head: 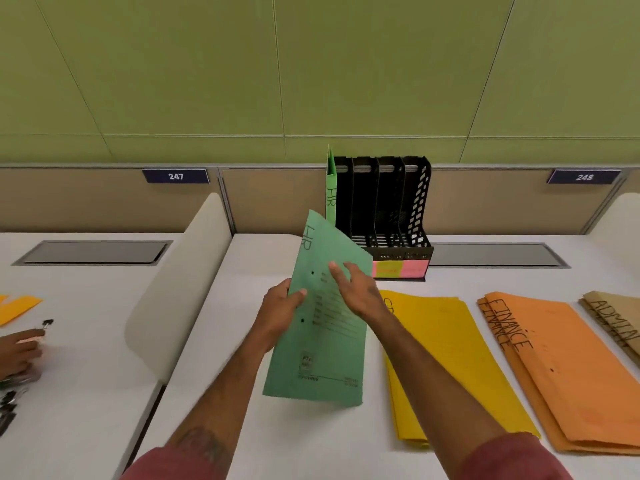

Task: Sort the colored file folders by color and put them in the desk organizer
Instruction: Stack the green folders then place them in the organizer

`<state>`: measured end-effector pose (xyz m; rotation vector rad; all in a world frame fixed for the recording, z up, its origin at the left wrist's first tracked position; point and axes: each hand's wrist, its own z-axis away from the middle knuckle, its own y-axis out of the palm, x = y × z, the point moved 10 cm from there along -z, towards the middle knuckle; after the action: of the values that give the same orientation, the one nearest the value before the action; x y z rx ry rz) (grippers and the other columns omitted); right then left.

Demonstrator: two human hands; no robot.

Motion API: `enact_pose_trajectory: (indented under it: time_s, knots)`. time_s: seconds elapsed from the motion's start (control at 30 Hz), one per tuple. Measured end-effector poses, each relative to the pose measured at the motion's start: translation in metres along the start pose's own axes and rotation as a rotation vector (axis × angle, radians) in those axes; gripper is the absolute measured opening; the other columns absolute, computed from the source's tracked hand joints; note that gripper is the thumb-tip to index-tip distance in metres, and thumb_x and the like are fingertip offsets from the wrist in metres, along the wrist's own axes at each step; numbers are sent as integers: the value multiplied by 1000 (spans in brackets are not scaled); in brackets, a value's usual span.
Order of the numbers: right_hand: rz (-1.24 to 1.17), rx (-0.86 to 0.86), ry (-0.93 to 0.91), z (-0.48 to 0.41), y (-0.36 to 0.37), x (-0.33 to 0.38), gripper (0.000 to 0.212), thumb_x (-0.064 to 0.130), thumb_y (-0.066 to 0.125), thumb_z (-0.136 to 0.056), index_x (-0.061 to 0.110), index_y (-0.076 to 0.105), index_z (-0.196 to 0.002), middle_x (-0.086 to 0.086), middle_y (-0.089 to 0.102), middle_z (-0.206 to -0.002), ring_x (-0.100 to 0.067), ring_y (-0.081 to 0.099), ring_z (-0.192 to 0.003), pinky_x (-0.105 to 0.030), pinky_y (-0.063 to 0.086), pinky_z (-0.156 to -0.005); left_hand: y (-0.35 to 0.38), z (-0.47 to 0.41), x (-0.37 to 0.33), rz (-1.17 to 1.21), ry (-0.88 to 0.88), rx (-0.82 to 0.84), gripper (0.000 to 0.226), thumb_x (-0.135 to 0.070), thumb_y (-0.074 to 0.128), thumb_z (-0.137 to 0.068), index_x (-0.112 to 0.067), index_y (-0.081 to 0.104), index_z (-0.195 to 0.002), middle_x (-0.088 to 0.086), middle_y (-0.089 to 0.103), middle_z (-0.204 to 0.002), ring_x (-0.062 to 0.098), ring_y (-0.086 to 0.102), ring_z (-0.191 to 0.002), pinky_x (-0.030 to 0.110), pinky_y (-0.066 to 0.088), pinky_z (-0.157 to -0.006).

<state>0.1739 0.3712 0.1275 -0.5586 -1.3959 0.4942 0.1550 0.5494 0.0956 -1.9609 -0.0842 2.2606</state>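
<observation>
Over the desk (pixel 242 393), left hand (pixel 278 311) grips green folder (pixel 322 341)

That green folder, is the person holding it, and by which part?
Yes: the green paper folder marked HR is gripped at its left long edge by the left hand; the right hand lies flat on its front face.

A green panelled wall (pixel 311 64) fills the upper half of the frame, and below it runs a tan partition strip carrying two dark blue number plates, 247 (pixel 175 176) at the left and 248 (pixel 584 177) at the right. A rounded white divider (pixel 183 282) stands left of centre between two white desktops, each with a grey recessed cable hatch (pixel 93 252) near its far edge. At the far left edge, another person's hand (pixel 17 351) rests by a black binder clip (pixel 47 323), with an orange paper (pixel 17 306) just above it.
</observation>
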Motion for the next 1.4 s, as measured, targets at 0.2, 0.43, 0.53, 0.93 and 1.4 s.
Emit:
enact_pose_trajectory:
  time_s: [0.2, 0.43, 0.53, 0.93, 1.4]
  knots:
    - [-249, -167, -78, -5, -98, 99, 86, 75, 39, -89, 18, 27, -152, -10, 51, -138, -28, 57, -110, -38, 42, -89, 51, 11, -93, -435, 409, -192, 31, -19, 45, -101, -18, 55, -131, 6, 71, -101, 29, 65, -90, 40, 51, -78]
    - [-108, -462, -99, -13, -176, 114, 32, 25, 38, -99, 8, 53, -121, -5, 60, -94, -16, 54, -71, -34, 44, -66, 101, 27, -133, -577, 679, -378, 43, -26, 46, -103, -14, 46, -145, 11, 71, -115, 30, 69, -84, 45, 57, -73]
    - [-58, -536, -172, -18, -196, 124, 31, 23, 37, -100, 4, 57, -114, -5, 61, -86, -16, 53, -66, -27, 41, -57, 113, 8, -136, -576, 623, -226, 57, -50, 42, -101, -26, 33, -152, 3, 61, -137, 23, 63, -113, 40, 52, -93]
    - [-257, -665, -547, -68, -225, 166, 45, 12, 34, -103, 10, 40, -147, 4, 47, -55, -4, 39, -35, -17, 32, -34, 65, -130, -169, -973, 522, -130, 82, -53, 42, -100, -17, -4, -158, 2, -10, -166, 17, -8, -153, 39, 7, -122]
    - [-283, -743, -490, -150, -152, 116, 50, 15, 38, -105, 14, 27, -154, 15, 38, -54, -1, 42, -39, -8, 33, -43, 55, -222, -152, -1285, 467, -24, 97, -32, 58, -94, -15, -15, -156, 2, -19, -164, 19, -12, -152, 46, 12, -124]
